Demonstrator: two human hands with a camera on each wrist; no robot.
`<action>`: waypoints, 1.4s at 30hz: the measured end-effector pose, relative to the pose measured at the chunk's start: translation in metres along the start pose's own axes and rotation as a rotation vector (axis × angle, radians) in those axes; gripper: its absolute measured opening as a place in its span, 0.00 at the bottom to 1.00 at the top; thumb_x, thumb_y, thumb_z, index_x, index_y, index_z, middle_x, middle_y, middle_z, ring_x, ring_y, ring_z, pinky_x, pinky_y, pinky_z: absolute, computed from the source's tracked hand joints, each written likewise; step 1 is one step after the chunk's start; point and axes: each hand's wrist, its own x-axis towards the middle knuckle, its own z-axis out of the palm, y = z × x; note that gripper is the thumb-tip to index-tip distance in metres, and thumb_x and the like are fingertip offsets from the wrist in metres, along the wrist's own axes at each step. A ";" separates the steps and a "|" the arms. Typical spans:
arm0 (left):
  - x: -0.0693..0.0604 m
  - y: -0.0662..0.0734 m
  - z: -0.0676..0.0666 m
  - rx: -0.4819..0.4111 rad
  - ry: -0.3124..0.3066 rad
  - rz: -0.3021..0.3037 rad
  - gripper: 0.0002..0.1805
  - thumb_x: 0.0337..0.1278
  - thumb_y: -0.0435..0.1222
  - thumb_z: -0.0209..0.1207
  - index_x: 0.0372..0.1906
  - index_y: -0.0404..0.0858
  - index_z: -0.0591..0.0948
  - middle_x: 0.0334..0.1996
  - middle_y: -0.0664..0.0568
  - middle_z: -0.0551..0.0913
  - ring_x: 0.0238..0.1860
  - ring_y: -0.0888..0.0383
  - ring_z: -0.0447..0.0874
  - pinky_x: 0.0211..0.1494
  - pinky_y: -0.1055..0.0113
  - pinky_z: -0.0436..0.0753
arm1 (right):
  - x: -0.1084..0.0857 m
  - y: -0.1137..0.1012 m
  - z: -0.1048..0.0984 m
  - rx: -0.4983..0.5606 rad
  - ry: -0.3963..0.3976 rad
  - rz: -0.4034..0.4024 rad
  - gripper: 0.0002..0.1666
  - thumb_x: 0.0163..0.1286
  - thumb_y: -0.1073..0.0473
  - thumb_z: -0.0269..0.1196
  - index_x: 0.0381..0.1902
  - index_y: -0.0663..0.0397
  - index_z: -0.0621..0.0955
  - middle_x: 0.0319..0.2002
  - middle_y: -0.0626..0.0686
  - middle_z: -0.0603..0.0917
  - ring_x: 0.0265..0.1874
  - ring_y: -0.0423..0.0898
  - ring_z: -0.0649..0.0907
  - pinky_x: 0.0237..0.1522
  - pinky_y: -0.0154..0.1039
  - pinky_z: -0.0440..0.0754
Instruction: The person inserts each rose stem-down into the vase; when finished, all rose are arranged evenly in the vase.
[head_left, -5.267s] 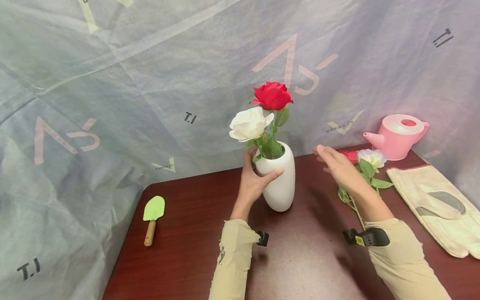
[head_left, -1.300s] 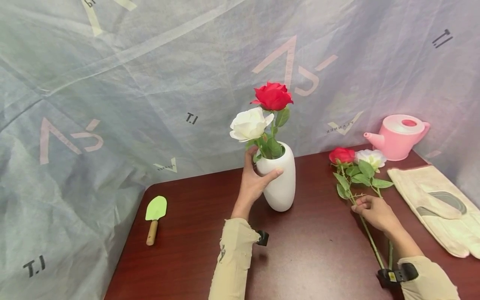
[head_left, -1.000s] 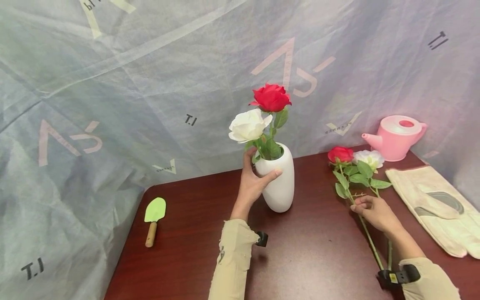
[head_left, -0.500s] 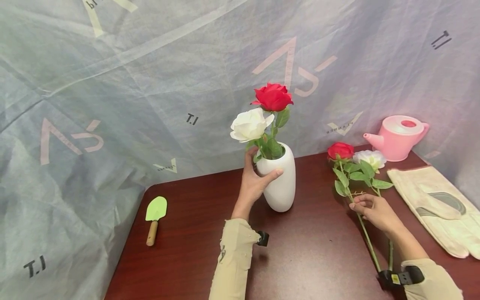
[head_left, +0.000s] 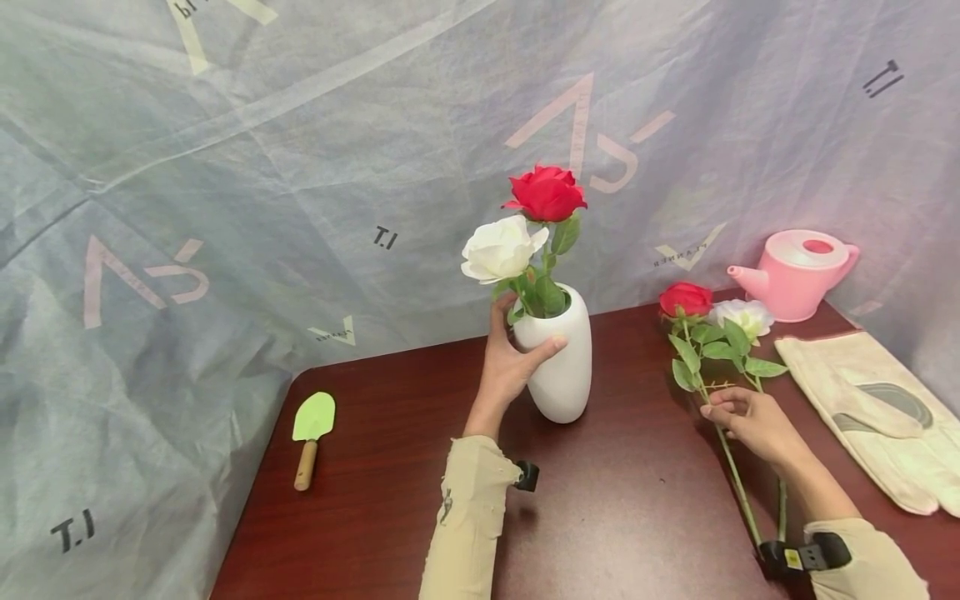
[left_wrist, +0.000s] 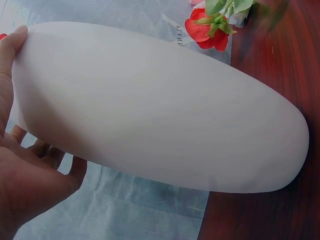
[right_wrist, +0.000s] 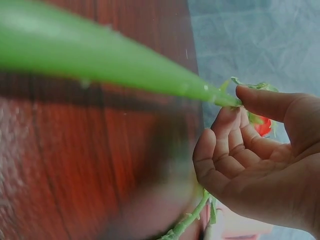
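Note:
My left hand (head_left: 507,367) grips the rim and side of a white vase (head_left: 562,367), thumb on the near face; the left wrist view shows the vase (left_wrist: 165,110) filling the frame. A red rose (head_left: 547,193) and a white rose (head_left: 501,250) stand in it. To the right, my right hand (head_left: 753,423) pinches the stem of another red rose (head_left: 686,300) between thumb and fingers; the green stem (right_wrist: 125,65) runs close past the right wrist camera. A second white rose (head_left: 746,318) lies beside it, its stem partly hidden under my right hand and wrist.
A pink watering can (head_left: 798,279) stands at the back right corner. Cream work gloves (head_left: 870,417) lie along the right side. A green trowel (head_left: 311,429) with a wooden handle lies at the left of the dark red table (head_left: 360,500). Grey cloth (head_left: 315,150) hangs behind.
From beside the vase, where it was raised with straight fingers, my right hand has come down right and taken the red rose's stem. That rose has shifted slightly. My left hand stays on the vase.

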 end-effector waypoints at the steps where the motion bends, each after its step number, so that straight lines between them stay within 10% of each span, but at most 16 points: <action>1: 0.000 0.000 0.000 0.001 0.002 -0.002 0.41 0.44 0.31 0.68 0.64 0.42 0.60 0.60 0.51 0.66 0.54 0.54 0.72 0.50 0.58 0.75 | 0.000 0.000 0.000 0.003 -0.002 0.002 0.20 0.66 0.60 0.59 0.44 0.77 0.73 0.35 0.65 0.82 0.26 0.38 0.79 0.26 0.37 0.79; 25: 0.001 0.002 -0.001 0.019 -0.013 0.017 0.42 0.44 0.31 0.68 0.65 0.40 0.59 0.61 0.49 0.65 0.55 0.53 0.72 0.50 0.59 0.75 | -0.001 -0.003 0.002 0.073 0.022 0.046 0.24 0.67 0.58 0.58 0.47 0.78 0.70 0.34 0.56 0.81 0.26 0.37 0.79 0.28 0.36 0.80; 42: 0.000 0.000 -0.001 0.026 -0.007 0.014 0.42 0.44 0.31 0.68 0.65 0.41 0.59 0.60 0.50 0.65 0.55 0.55 0.72 0.51 0.58 0.75 | 0.004 -0.003 -0.003 0.644 0.014 0.057 0.05 0.66 0.61 0.60 0.38 0.44 0.79 0.34 0.38 0.83 0.34 0.33 0.80 0.31 0.32 0.79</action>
